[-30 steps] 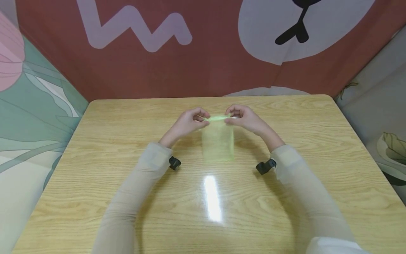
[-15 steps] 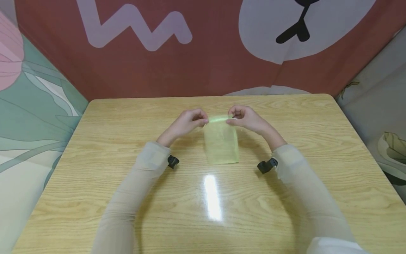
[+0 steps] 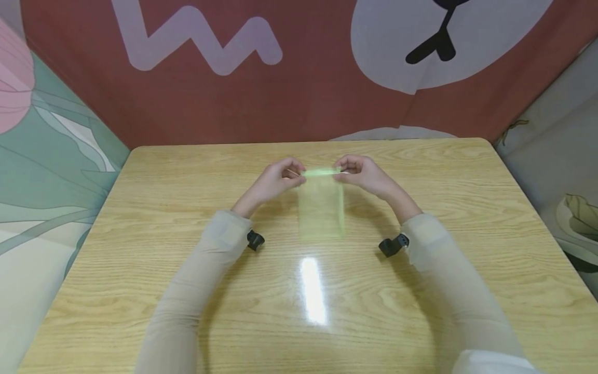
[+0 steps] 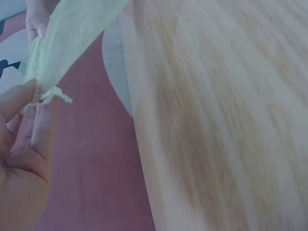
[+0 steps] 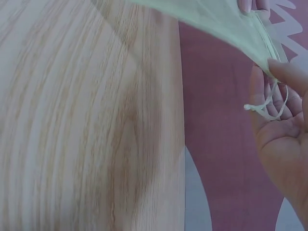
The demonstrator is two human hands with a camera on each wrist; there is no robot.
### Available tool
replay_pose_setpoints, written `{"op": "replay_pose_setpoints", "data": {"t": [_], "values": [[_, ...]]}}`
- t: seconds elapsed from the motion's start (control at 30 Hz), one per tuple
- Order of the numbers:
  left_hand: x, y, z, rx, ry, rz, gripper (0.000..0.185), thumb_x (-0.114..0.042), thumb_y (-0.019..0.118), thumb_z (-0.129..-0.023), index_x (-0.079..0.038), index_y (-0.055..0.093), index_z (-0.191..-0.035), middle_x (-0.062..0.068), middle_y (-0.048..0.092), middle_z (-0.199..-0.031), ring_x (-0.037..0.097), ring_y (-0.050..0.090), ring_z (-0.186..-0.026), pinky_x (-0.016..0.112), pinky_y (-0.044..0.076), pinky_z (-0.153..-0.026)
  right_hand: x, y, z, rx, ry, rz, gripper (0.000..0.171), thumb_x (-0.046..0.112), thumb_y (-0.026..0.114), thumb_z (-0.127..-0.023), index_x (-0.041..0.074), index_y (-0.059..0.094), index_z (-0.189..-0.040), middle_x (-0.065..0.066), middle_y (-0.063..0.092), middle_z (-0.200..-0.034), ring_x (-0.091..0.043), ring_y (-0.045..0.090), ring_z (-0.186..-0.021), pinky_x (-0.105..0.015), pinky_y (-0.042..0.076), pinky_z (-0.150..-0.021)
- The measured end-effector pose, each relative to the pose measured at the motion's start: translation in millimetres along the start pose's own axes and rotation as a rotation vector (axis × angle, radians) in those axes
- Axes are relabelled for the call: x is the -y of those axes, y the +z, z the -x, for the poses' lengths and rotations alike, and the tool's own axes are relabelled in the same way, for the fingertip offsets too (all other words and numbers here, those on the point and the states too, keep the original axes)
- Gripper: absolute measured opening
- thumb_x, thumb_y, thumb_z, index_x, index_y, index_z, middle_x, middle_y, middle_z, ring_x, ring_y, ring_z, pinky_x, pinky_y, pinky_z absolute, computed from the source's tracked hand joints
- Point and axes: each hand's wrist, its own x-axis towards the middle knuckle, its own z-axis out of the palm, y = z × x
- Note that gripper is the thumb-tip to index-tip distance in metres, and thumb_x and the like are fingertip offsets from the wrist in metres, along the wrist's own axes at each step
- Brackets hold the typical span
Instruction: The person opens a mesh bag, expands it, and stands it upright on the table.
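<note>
Two hands pinch top corners of pale green organza drawstring pouch [image 3: 321, 205], held above wooden counter [image 3: 187, 270]. Left hand [image 3: 275, 182] grip clamps one end of gathered mouth, knotted drawstring [image 4: 52, 95] poking past fingertips [image 4: 19, 98]. Right hand [image 3: 365, 175] grip clamps opposite end, cord loop [image 5: 269, 103] dangling by palm. Pouch body hangs below both grips, between wrists. Judgement: pulling evenly, grips level, keeps mouth straight and cords untangled.

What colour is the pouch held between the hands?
Pale, sheer yellow-green; the pouch shows best in the head view, with the table grain visible through it.
</note>
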Motion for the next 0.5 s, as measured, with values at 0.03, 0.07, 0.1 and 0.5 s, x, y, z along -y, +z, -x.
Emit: {"op": "replay_pose_setpoints", "data": {"t": [0.03, 0.07, 0.1, 0.5], "values": [[0.0, 0.1, 0.2, -0.008, -0.003, 0.009, 0.023, -0.009, 0.063, -0.091, -0.002, 0.058, -0.112, 0.015, 0.062, -0.117, 0.028, 0.064, -0.104, 0.032, 0.056, -0.086, 0.1, 0.2, -0.4, -0.001, 0.004, -0.003, 0.029, 0.013, 0.063, -0.092, -0.003, 0.056, -0.116, 0.008, 0.062, -0.097, -0.001, 0.061, -0.089, -0.02, 0.053, -0.082], [0.1, 0.1, 0.5, -0.015, -0.006, 0.014, 0.023, -0.009, 0.064, -0.091, -0.002, 0.058, -0.112, 0.014, 0.061, -0.117, 0.027, 0.064, -0.104, 0.031, 0.056, -0.085, 0.4, 0.4, -0.7, -0.001, 0.007, -0.007, 0.031, 0.013, 0.062, -0.092, -0.003, 0.056, -0.118, 0.007, 0.063, -0.1, 0.0, 0.062, -0.09, -0.019, 0.053, -0.083], [0.1, 0.0, 0.9, -0.022, -0.008, 0.016, 0.023, -0.01, 0.064, -0.091, -0.003, 0.058, -0.113, 0.014, 0.062, -0.116, 0.026, 0.064, -0.102, 0.03, 0.056, -0.083, 0.6, 0.6, -1.1, 0.001, 0.01, -0.011, 0.033, 0.013, 0.062, -0.092, -0.004, 0.056, -0.12, 0.006, 0.063, -0.102, 0.0, 0.062, -0.09, -0.019, 0.053, -0.084], [5.4, -1.5, 0.2, -0.07, 0.016, 0.07, 0.024, -0.008, 0.067, -0.088, -0.001, 0.06, -0.11, 0.009, 0.062, -0.093, 0.01, 0.059, -0.077, 0.032, 0.057, -0.077, 0.5, -2.1, -1.4, -0.018, 0.021, -0.046, 0.038, 0.011, 0.06, -0.093, 0.0, 0.054, -0.129, 0.002, 0.068, -0.105, -0.005, 0.067, -0.089, -0.029, 0.056, -0.088]]}}
